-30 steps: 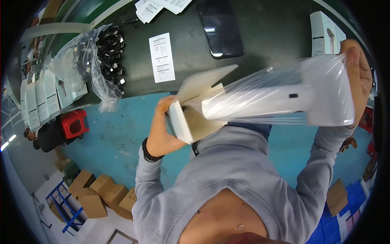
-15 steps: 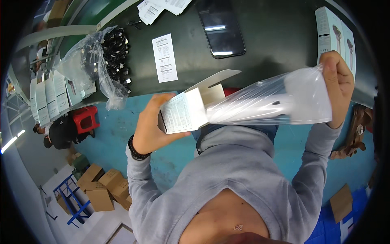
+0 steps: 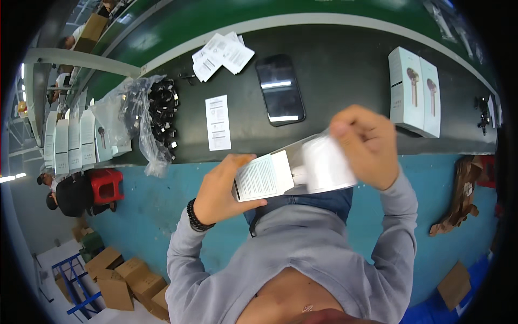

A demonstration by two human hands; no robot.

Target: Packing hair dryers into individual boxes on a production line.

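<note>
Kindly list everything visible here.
small box: one, white, at waist
device: one, white, partly inside small box
table: one, dark, along top
phone: one, black, mid table
single leaflet: one, white, left of phone
leaflet pile: one, white, farther back
bagged cables: many, black, table left
retail boxes: two, pale, table right
upright boxes: several, pale, left
stool: one, red, left
cartons: several, brown, lower left
co-workers: several, clothes mixed, left
paper: some, brown, right
left hand: one, bare, round small box
right hand: one, bare, at device
</note>
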